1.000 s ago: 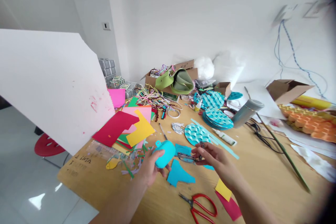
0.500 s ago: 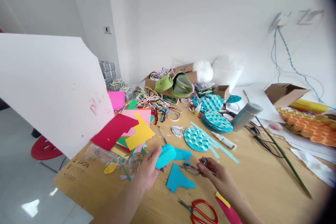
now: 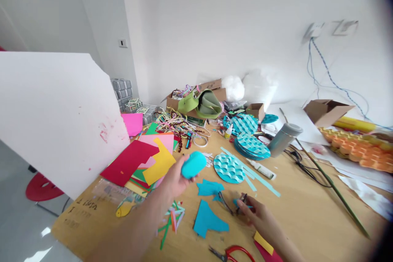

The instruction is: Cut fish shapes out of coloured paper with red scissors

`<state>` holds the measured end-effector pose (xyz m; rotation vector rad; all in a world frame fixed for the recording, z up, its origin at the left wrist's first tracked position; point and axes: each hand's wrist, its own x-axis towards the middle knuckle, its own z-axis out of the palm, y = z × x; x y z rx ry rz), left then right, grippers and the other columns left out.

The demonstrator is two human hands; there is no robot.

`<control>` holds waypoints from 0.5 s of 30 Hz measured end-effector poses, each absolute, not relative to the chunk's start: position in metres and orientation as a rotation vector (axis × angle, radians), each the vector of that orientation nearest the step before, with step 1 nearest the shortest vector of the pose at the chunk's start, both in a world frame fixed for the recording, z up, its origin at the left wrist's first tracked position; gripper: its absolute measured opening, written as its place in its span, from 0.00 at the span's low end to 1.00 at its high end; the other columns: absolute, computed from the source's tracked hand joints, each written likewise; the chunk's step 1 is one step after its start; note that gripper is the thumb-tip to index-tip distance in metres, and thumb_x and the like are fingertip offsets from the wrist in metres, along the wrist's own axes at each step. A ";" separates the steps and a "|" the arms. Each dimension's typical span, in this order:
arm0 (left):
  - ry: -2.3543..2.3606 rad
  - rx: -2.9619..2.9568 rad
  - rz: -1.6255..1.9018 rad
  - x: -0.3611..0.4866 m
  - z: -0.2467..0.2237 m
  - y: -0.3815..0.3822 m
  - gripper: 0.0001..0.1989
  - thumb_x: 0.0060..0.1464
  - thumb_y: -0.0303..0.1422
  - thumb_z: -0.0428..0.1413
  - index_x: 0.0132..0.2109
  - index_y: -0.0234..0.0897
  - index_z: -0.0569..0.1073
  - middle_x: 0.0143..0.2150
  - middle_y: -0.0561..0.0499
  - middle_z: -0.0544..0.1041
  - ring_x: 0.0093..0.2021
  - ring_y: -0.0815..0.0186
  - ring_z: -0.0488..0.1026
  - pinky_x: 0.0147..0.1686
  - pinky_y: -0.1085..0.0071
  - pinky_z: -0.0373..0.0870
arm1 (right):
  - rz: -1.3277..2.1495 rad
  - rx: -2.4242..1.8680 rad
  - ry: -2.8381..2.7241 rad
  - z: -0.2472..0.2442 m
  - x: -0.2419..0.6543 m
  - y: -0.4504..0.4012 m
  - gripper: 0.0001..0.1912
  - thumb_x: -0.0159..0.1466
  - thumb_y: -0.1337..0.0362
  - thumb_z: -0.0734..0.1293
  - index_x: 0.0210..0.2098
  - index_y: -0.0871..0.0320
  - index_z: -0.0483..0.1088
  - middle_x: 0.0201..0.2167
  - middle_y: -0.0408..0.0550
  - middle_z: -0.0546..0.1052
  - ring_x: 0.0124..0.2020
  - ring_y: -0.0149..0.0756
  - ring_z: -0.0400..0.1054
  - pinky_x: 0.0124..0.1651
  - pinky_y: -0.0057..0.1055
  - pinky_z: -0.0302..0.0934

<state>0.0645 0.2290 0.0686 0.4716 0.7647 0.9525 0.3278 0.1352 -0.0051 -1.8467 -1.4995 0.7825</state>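
My left hand (image 3: 175, 180) is closed around a turquoise oval case (image 3: 193, 165), which looks like a glasses case, and holds it above the table. My right hand (image 3: 256, 214) pinches dark-framed eyeglasses (image 3: 227, 204) low over the tabletop; one arm of the frame points away to the left. Two cut pieces of blue paper lie near the glasses, a jagged one (image 3: 208, 187) and a larger one (image 3: 208, 219). Red-handled scissors (image 3: 235, 251) rest at the near edge of view, beside yellow and red paper (image 3: 264, 243).
Stacked coloured paper (image 3: 124, 161) covers the table's left side. A round woven turquoise disc (image 3: 229, 168), paper strips and a glue bottle (image 3: 261, 169) lie beyond my hands. A grey flask (image 3: 284, 139) and a long green stick (image 3: 334, 190) are to the right.
My left hand has raised the case and moved it away from me. The glasses have turned and sit slightly lower in my right hand. The view has shifted a little.
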 end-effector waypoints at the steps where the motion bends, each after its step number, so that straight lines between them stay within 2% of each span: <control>1: 0.742 0.518 0.926 0.067 0.078 0.249 0.18 0.51 0.43 0.54 0.43 0.34 0.67 0.30 0.47 0.73 0.25 0.67 0.70 0.20 0.76 0.60 | 0.645 -1.908 -1.589 -0.003 0.334 0.135 0.27 0.55 0.43 0.61 0.37 0.61 0.72 0.32 0.55 0.77 0.29 0.47 0.72 0.31 0.41 0.68; 3: 0.776 0.640 0.862 0.074 0.096 0.291 0.16 0.53 0.42 0.51 0.43 0.34 0.67 0.30 0.48 0.73 0.24 0.68 0.70 0.20 0.77 0.61 | 0.325 -1.972 -1.752 0.014 0.341 0.140 0.28 0.53 0.45 0.64 0.41 0.63 0.73 0.42 0.63 0.75 0.39 0.54 0.72 0.41 0.48 0.66; 4: 0.831 0.733 0.817 0.078 0.105 0.312 0.16 0.54 0.42 0.50 0.43 0.35 0.67 0.29 0.50 0.73 0.23 0.68 0.70 0.19 0.77 0.61 | 0.205 -1.965 -1.814 0.028 0.342 0.148 0.27 0.54 0.47 0.64 0.41 0.63 0.73 0.45 0.65 0.74 0.43 0.57 0.70 0.44 0.49 0.65; 6: 0.879 0.793 0.776 0.087 0.120 0.353 0.14 0.54 0.41 0.51 0.41 0.34 0.68 0.26 0.50 0.72 0.21 0.68 0.68 0.16 0.77 0.59 | 0.184 -1.878 -1.892 0.065 0.336 0.177 0.23 0.59 0.50 0.62 0.45 0.60 0.72 0.45 0.60 0.75 0.44 0.53 0.71 0.44 0.45 0.65; 9: 0.944 0.875 0.788 0.099 0.138 0.402 0.14 0.52 0.41 0.53 0.38 0.33 0.68 0.23 0.51 0.71 0.19 0.69 0.67 0.15 0.77 0.60 | 0.214 -1.764 -1.844 0.124 0.317 0.257 0.22 0.59 0.52 0.64 0.47 0.59 0.71 0.42 0.56 0.76 0.42 0.48 0.72 0.44 0.39 0.65; 12: 1.005 0.974 0.855 0.106 0.155 0.441 0.15 0.50 0.43 0.55 0.38 0.34 0.68 0.23 0.51 0.70 0.19 0.69 0.67 0.15 0.77 0.59 | 0.080 -1.763 -1.684 0.160 0.301 0.355 0.27 0.62 0.54 0.64 0.55 0.65 0.63 0.54 0.62 0.68 0.54 0.51 0.63 0.53 0.44 0.60; 13: 1.025 1.010 0.885 0.107 0.161 0.453 0.16 0.50 0.44 0.55 0.38 0.35 0.68 0.24 0.50 0.70 0.20 0.68 0.67 0.16 0.77 0.60 | 0.067 -1.762 -1.651 0.166 0.298 0.384 0.25 0.62 0.56 0.64 0.54 0.65 0.63 0.54 0.62 0.67 0.53 0.50 0.63 0.52 0.46 0.60; 15: 1.073 1.082 0.969 0.108 0.173 0.475 0.16 0.51 0.44 0.55 0.40 0.36 0.68 0.26 0.50 0.71 0.23 0.68 0.69 0.19 0.75 0.63 | 0.070 -1.714 -1.648 0.171 0.295 0.431 0.18 0.64 0.60 0.63 0.52 0.61 0.64 0.51 0.53 0.69 0.47 0.42 0.67 0.48 0.44 0.64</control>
